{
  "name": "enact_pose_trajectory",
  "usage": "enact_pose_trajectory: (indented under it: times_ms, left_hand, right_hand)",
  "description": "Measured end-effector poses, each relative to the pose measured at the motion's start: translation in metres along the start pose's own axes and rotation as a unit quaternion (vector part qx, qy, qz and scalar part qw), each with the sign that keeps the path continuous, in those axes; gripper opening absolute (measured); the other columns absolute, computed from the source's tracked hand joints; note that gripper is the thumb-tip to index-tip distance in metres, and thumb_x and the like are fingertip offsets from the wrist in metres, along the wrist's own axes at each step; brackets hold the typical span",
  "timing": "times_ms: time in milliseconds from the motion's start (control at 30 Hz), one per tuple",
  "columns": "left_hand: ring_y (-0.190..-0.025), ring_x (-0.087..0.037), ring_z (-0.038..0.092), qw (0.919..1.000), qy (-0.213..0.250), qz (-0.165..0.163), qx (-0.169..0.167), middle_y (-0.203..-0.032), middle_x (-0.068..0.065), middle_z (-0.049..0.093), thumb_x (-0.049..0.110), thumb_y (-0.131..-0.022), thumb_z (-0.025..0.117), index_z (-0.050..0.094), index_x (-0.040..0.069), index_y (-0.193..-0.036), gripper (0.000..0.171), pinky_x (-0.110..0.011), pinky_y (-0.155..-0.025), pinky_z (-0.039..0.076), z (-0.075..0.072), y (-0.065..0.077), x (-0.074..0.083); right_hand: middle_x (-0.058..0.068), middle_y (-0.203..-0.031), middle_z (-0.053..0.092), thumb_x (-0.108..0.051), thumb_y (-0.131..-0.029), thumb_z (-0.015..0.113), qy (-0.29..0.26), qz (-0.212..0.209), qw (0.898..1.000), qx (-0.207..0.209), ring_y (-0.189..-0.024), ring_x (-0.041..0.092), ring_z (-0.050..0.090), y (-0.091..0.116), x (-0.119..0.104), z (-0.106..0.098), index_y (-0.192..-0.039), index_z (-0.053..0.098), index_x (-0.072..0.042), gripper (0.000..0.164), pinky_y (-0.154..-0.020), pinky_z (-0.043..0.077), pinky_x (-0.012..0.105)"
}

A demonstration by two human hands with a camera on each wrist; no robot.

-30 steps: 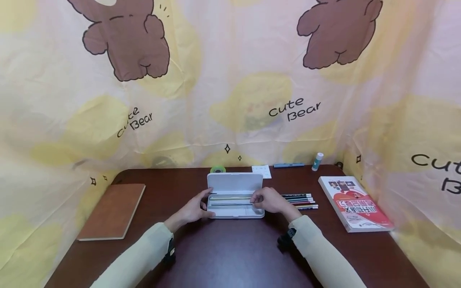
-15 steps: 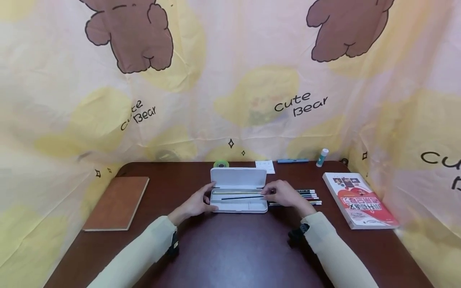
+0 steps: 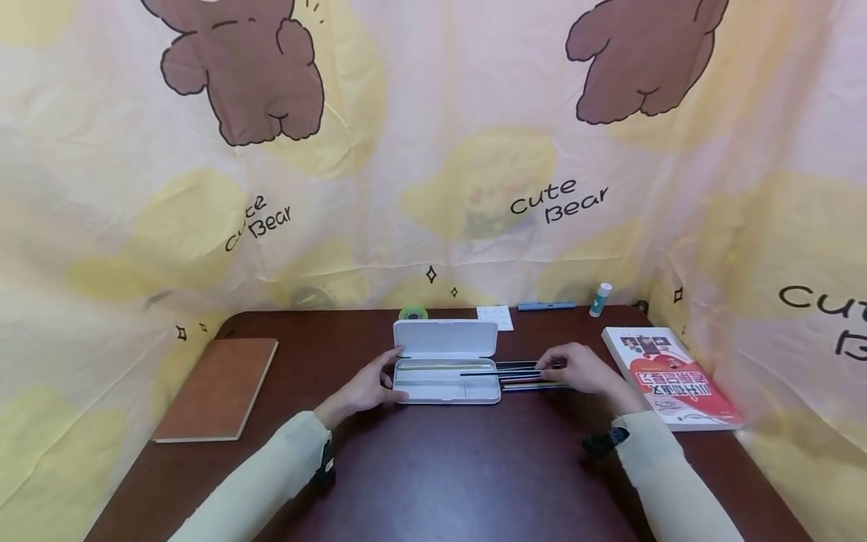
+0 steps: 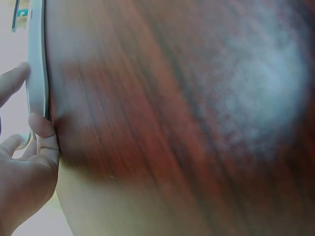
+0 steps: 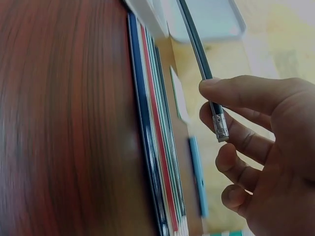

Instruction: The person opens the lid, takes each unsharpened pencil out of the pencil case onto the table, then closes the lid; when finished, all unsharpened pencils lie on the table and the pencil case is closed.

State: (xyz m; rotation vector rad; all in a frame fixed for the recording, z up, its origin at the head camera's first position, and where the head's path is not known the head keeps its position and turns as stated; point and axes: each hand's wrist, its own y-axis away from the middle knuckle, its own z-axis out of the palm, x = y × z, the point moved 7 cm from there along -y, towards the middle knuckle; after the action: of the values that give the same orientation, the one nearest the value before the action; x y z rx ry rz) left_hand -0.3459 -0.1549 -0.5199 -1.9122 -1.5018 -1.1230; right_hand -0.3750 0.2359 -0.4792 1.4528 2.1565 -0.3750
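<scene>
A white pencil case lies on the table with its lid raised. My left hand grips the case's left end; in the left wrist view its thumb presses the case's near wall. A yellowish pencil lies along the back of the tray. Between thumb and fingers, my right hand pinches a dark pencil near its eraser end, to the right of the case. The pencil's other end reaches over the tray. Below it, several loose pencils lie side by side on the table, partly hidden in the head view.
A brown notebook lies at the left, a thick red-and-white book at the right. Along the back edge are a green tape roll, a paper note, a blue pen and a glue stick.
My right hand has lifted the dark pencil from the case's tray and drawn it to the right, over the loose pencils. The left hand keeps its place on the case.
</scene>
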Motion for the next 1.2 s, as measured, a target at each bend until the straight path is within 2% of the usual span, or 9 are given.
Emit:
enact_pose_trajectory:
  times_ms: [300, 500, 633, 800, 867, 1200]
  left_hand:
    - [-0.082, -0.016, 0.053, 1.0000, -0.006, 0.001, 0.001, -0.142, -0.007, 0.050, 0.021, -0.078, 0.087, 0.030, 0.025, -0.157, 0.097, -0.027, -0.063, 0.048, 0.000, -0.003, 0.001]
    - [-0.080, -0.017, 0.053, 1.0000, -0.005, 0.007, 0.001, -0.143, -0.009, 0.050, 0.021, -0.078, 0.087, 0.030, 0.023, -0.157, 0.097, -0.027, -0.062, 0.048, -0.001, -0.003, 0.004]
    - [-0.079, -0.016, 0.054, 1.0000, 0.000, 0.006, -0.002, -0.143, -0.009, 0.050, 0.021, -0.078, 0.087, 0.031, 0.024, -0.157, 0.097, -0.027, -0.061, 0.048, 0.000, -0.004, 0.004]
    - [-0.079, -0.016, 0.053, 1.0000, 0.003, 0.007, 0.003, -0.143, -0.009, 0.051, 0.020, -0.077, 0.087, 0.031, 0.023, -0.157, 0.097, -0.028, -0.061, 0.047, 0.000, -0.002, 0.004]
    - [-0.079, -0.016, 0.053, 1.0000, 0.003, 0.007, 0.002, -0.143, -0.009, 0.051, 0.020, -0.078, 0.087, 0.031, 0.023, -0.157, 0.097, -0.027, -0.061, 0.047, 0.001, -0.001, 0.003]
    - [-0.078, -0.016, 0.054, 1.0000, 0.005, 0.004, 0.004, -0.143, -0.009, 0.052, 0.020, -0.077, 0.088, 0.033, 0.024, -0.156, 0.097, -0.028, -0.061, 0.048, -0.001, 0.001, 0.001]
  right_hand:
    - [-0.001, -0.094, 0.073, -0.019, -0.092, 0.072, -0.005, 0.027, 1.000, 0.010, -0.084, 0.018, 0.057, 0.023, 0.036, -0.023, -0.101, 0.077, -0.015, 0.012, -0.073, 0.044, 0.032]
    - [0.004, -0.101, 0.073, -0.018, -0.092, 0.071, -0.015, 0.045, 0.999, 0.001, -0.089, 0.019, 0.058, 0.035, 0.050, -0.032, -0.103, 0.076, -0.011, 0.014, -0.079, 0.044, 0.033]
    - [0.004, -0.103, 0.073, -0.017, -0.092, 0.071, -0.018, 0.061, 0.998, -0.011, -0.091, 0.019, 0.056, 0.041, 0.058, -0.032, -0.102, 0.076, -0.013, 0.013, -0.080, 0.043, 0.033]
    - [0.003, -0.106, 0.072, -0.018, -0.090, 0.073, -0.040, 0.113, 0.992, -0.035, -0.096, 0.021, 0.054, 0.047, 0.069, -0.025, -0.102, 0.077, -0.015, 0.013, -0.081, 0.040, 0.034]
    - [0.005, -0.107, 0.071, -0.018, -0.089, 0.073, -0.042, 0.122, 0.991, -0.042, -0.095, 0.022, 0.054, 0.048, 0.072, -0.022, -0.101, 0.077, -0.014, 0.013, -0.081, 0.040, 0.035]
    - [0.005, -0.102, 0.074, -0.015, -0.087, 0.075, 0.009, 0.103, 0.994, -0.025, -0.088, 0.020, 0.056, 0.042, 0.070, -0.016, -0.098, 0.078, -0.014, 0.011, -0.080, 0.046, 0.039]
